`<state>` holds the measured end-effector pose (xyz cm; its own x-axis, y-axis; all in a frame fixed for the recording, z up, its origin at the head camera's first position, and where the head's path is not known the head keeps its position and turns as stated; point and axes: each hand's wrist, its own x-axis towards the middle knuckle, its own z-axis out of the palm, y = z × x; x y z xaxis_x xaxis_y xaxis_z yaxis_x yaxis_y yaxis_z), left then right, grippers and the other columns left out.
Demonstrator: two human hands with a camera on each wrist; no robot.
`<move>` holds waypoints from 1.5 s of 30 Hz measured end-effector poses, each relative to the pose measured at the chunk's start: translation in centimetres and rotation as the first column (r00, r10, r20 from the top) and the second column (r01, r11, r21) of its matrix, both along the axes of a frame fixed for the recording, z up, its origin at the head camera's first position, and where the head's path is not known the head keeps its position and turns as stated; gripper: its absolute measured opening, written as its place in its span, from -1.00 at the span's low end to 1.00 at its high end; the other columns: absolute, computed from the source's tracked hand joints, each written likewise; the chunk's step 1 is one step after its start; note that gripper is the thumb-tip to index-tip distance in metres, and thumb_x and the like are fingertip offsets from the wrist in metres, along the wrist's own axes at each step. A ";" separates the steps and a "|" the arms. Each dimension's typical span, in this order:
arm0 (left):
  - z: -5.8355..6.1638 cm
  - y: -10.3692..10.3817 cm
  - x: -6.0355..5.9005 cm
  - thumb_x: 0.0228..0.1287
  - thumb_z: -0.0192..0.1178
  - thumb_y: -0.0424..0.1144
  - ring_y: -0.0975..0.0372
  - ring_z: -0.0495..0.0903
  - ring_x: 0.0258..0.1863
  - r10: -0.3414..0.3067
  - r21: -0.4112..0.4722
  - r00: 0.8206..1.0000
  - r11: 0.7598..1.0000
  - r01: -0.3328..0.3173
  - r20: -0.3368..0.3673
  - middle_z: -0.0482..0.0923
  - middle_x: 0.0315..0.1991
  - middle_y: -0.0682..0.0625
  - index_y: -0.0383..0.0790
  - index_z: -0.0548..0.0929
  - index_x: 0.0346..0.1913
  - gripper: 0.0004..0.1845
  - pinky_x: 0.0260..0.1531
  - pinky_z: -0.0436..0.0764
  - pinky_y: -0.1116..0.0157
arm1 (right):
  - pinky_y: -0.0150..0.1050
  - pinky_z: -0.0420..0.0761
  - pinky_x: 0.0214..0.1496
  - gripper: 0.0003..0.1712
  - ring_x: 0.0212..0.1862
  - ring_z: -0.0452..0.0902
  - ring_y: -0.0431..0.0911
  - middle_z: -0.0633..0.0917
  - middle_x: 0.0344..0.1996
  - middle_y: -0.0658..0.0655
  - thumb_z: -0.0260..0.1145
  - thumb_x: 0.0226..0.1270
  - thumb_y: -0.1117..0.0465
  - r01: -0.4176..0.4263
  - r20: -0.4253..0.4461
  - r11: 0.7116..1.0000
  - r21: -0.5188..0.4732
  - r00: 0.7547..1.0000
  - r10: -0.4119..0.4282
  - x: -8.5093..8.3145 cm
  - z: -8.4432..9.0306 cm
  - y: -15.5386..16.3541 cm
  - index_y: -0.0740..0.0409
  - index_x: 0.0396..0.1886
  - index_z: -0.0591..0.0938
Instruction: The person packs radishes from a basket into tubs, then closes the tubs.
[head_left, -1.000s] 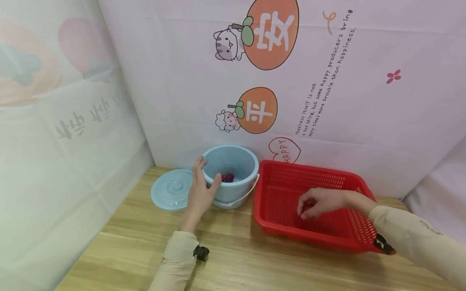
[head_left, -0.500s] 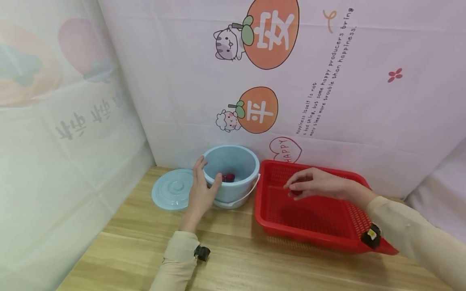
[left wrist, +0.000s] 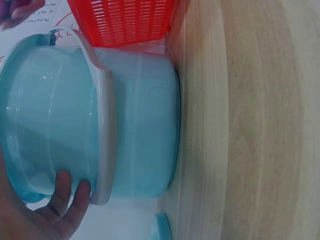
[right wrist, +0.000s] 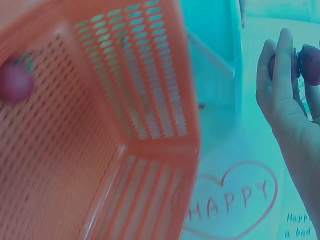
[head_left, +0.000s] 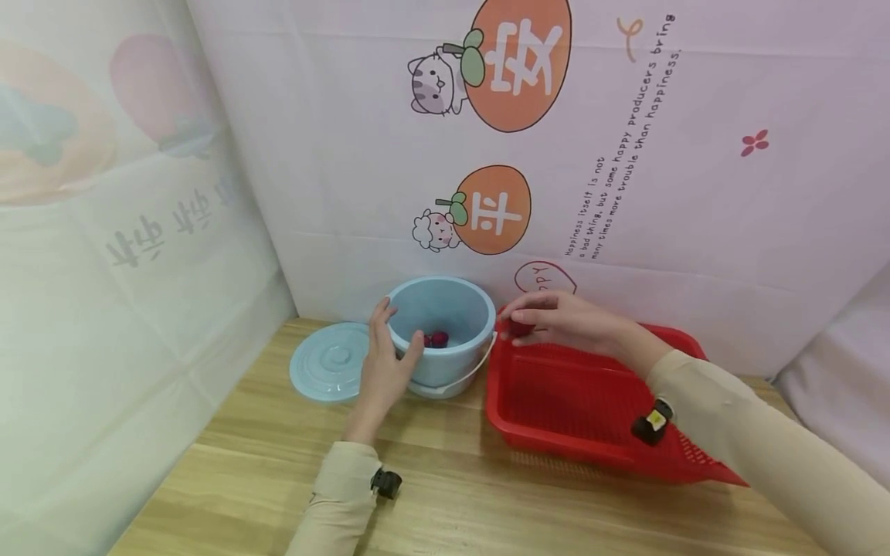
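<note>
My left hand [head_left: 389, 347] grips the near-left rim of a light blue bucket [head_left: 445, 363], thumb inside and fingers outside; the left wrist view shows those fingers [left wrist: 67, 197] on the bucket [left wrist: 135, 125] under its white handle [left wrist: 102, 100]. Small dark red fruits [head_left: 436, 338] lie in the bucket. My right hand [head_left: 518, 320] hovers over the far-left corner of the red basket [head_left: 591, 432], just right of the bucket, and pinches a small red fruit [head_left: 520, 329]. In the right wrist view the hand [right wrist: 295, 65] holds dark red fruit [right wrist: 310, 65]; another fruit [right wrist: 15, 80] lies in the basket [right wrist: 125, 100].
The bucket's blue lid [head_left: 330, 361] lies flat on the wooden table [head_left: 452, 479], left of the bucket. A printed cloth backdrop [head_left: 626, 193] stands right behind the bucket and basket, and a cloth wall [head_left: 104, 309] closes the left side.
My right hand has lifted out of the middle of the basket with a red fruit and moved up and left towards the bucket. The left hand stays on the rim.
</note>
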<state>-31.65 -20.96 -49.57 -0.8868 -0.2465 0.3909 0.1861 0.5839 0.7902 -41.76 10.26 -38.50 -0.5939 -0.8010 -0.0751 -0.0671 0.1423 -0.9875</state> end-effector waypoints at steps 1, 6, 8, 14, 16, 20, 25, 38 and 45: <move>0.0 0.0 0.0 0.52 0.06 0.33 -0.21 0.35 0.47 0.002 -0.001 1.000 1.000 -0.002 -0.001 -0.14 0.70 0.23 0.17 -0.03 0.65 -0.16 0.28 0.46 -0.30 | 0.06 0.65 0.23 -0.56 0.27 0.59 0.22 0.60 0.27 0.42 0.31 0.59 0.23 0.006 0.003 1.000 -0.004 1.000 -0.006 0.0 0.1 -0.6 0.34 0.33 0.60; 0.0 -0.3 -0.1 0.50 0.06 0.35 -0.21 0.36 0.46 0.004 -0.002 1.000 1.000 -0.004 -0.020 -0.11 0.70 0.19 0.09 -0.02 0.67 -0.11 0.28 0.46 -0.31 | 0.11 0.61 0.26 -0.62 0.27 0.63 0.23 0.65 0.21 0.34 0.29 0.60 0.24 0.036 0.019 0.996 -0.076 0.999 -0.035 -0.7 0.2 -3.5 0.30 0.29 0.64; 0.0 -0.3 -0.1 0.50 0.08 0.34 -0.21 0.37 0.45 0.005 0.000 1.000 1.000 -0.005 -0.022 -0.09 0.70 0.15 0.06 -0.02 0.67 -0.10 0.28 0.46 -0.31 | 0.13 0.58 0.29 -0.66 0.25 0.65 0.21 0.67 0.19 0.33 0.28 0.61 0.25 0.045 0.039 0.994 -0.104 0.998 -0.041 -1.0 0.2 -4.4 0.28 0.25 0.67; -0.1 -0.1 -0.1 0.50 0.09 0.33 -0.19 0.38 0.45 0.009 0.002 1.000 1.000 -0.009 -0.011 -0.07 0.70 0.13 0.04 -0.02 0.68 -0.10 0.30 0.45 -0.29 | 0.09 0.58 0.31 -0.69 0.28 0.61 0.24 0.69 0.18 0.30 0.31 0.58 0.26 0.057 0.077 0.991 -0.122 0.996 -0.048 -1.3 0.0 -6.2 0.25 0.21 0.69; -0.1 0.0 -0.1 0.51 0.09 0.31 -0.17 0.38 0.45 0.011 -0.002 1.000 1.000 -0.011 -0.006 -0.08 0.70 0.13 0.05 -0.02 0.67 -0.11 0.30 0.46 -0.28 | 0.07 0.60 0.30 -0.68 0.32 0.56 0.30 0.69 0.18 0.29 0.32 0.57 0.25 0.058 0.062 0.992 -0.109 0.997 -0.051 -1.4 -0.2 -6.7 0.24 0.21 0.69; -0.1 0.1 -0.2 0.53 0.10 0.25 -0.20 0.37 0.46 0.010 -0.007 1.000 1.000 -0.010 -0.011 -0.09 0.70 0.15 0.04 -0.01 0.67 -0.15 0.30 0.46 -0.28 | 0.08 0.59 0.32 -0.68 0.33 0.57 0.30 0.66 0.20 0.31 0.30 0.58 0.28 0.043 0.048 0.996 -0.084 0.998 -0.039 -1.8 -0.8 -7.5 0.25 0.23 0.68; 0.0 0.1 -0.2 0.52 0.06 0.32 -0.22 0.36 0.47 0.003 -0.012 1.000 1.000 -0.003 -0.010 -0.11 0.70 0.16 -0.02 0.02 0.66 -0.12 0.29 0.47 -0.28 | 0.09 0.59 0.32 -0.66 0.23 0.65 0.15 0.64 0.22 0.28 0.35 0.56 0.23 0.055 0.009 0.998 0.017 0.998 -0.056 -2.1 -1.3 -8.8 0.21 0.24 0.69; 0.1 0.1 0.0 0.51 0.09 0.30 -0.17 0.44 0.39 0.017 -0.025 1.000 1.000 -0.017 0.007 -0.13 0.71 0.19 0.09 0.00 0.66 -0.14 0.25 0.50 -0.27 | -0.10 0.64 0.21 -0.70 0.15 0.59 0.02 0.73 0.03 0.06 0.47 0.45 0.12 -0.028 -0.436 0.964 0.265 0.888 0.146 -2.4 -1.0 -10.2 0.07 0.11 0.77; -0.1 0.2 0.0 0.52 0.11 0.27 -0.19 0.47 0.36 0.021 -0.029 1.000 0.999 -0.021 -0.015 -0.10 0.70 0.19 0.00 0.03 0.65 -0.14 0.24 0.51 -0.27 | -0.22 0.60 0.06 -0.78 0.01 0.53 -0.08 0.75 -0.11 -0.06 0.53 0.39 0.14 -0.064 -0.621 0.910 0.409 0.712 0.329 -2.3 -0.8 -11.2 0.05 -0.02 0.81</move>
